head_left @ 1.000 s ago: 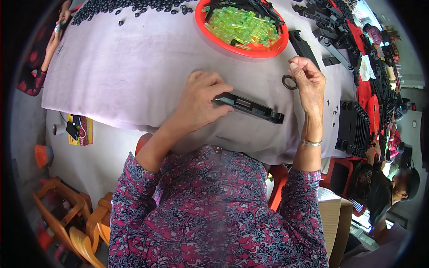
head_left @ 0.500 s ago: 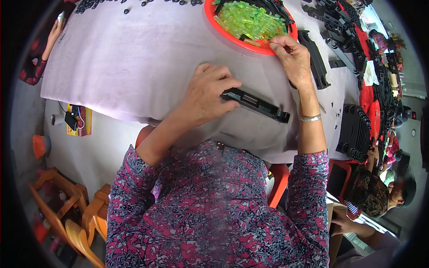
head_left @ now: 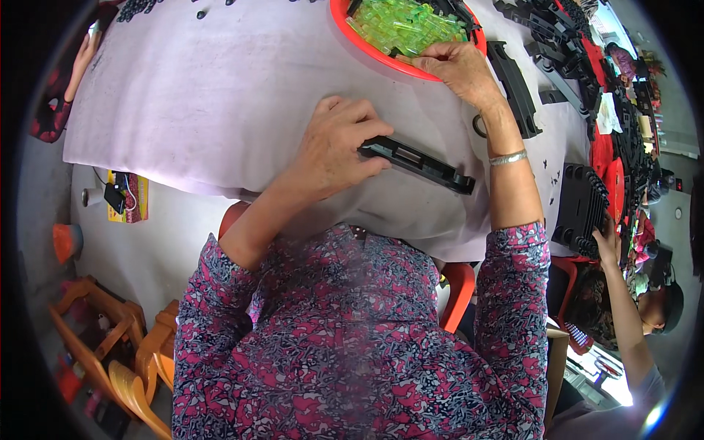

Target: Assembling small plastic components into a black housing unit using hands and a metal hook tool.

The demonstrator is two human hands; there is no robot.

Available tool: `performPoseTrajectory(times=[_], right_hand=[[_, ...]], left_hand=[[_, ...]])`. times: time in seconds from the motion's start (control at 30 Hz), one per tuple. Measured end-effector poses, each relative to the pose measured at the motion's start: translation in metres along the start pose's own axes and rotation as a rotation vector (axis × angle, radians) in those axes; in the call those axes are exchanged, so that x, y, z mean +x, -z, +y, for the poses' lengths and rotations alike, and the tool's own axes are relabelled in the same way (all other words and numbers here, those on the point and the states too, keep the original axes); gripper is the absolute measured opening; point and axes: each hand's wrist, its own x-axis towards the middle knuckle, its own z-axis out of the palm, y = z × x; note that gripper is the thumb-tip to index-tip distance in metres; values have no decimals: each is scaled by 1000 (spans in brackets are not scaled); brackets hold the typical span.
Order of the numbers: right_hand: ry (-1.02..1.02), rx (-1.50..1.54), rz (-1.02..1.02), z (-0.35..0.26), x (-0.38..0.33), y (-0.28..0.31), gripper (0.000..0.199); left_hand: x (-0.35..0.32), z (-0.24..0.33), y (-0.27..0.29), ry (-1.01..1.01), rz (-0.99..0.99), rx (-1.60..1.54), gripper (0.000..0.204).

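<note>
My left hand [head_left: 339,147] grips one end of a long, narrow black plastic housing [head_left: 422,166], slotted along its length like a small spirit level body. The housing slants down to the right above the cloth. Over the near rim of a red basin [head_left: 359,45], my right hand [head_left: 463,72] has its thumb and fingers pinched together among small see-through yellow-green vials [head_left: 400,28]. Whatever lies between those fingertips is too small to make out. Black parts [head_left: 456,12] also lie in the basin along its far right side.
A black plastic tray-like part [head_left: 513,88] lies right of the basin. Stacked black housings [head_left: 577,209] stand at the table's right edge, where a co-worker's hand [head_left: 607,242] touches them. Another person's hand [head_left: 89,48] is at the far left. Small black pieces [head_left: 139,7] lie at the back.
My right hand has moved left and further over the basin, onto the vials. My left hand keeps the housing almost in place, turned slightly. The co-worker's arm has reached up to the stack.
</note>
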Motion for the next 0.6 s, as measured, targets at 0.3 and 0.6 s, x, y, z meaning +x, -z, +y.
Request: performPoseTrajectory(times=[0.3, 0.6], right_hand=[[99, 248, 63, 9, -6, 6, 25], [112, 481, -21, 0, -129, -6, 8]], left_hand=[[-1, -3, 0, 2, 0, -12, 38], [-1, -1, -2, -3, 2, 25, 40]])
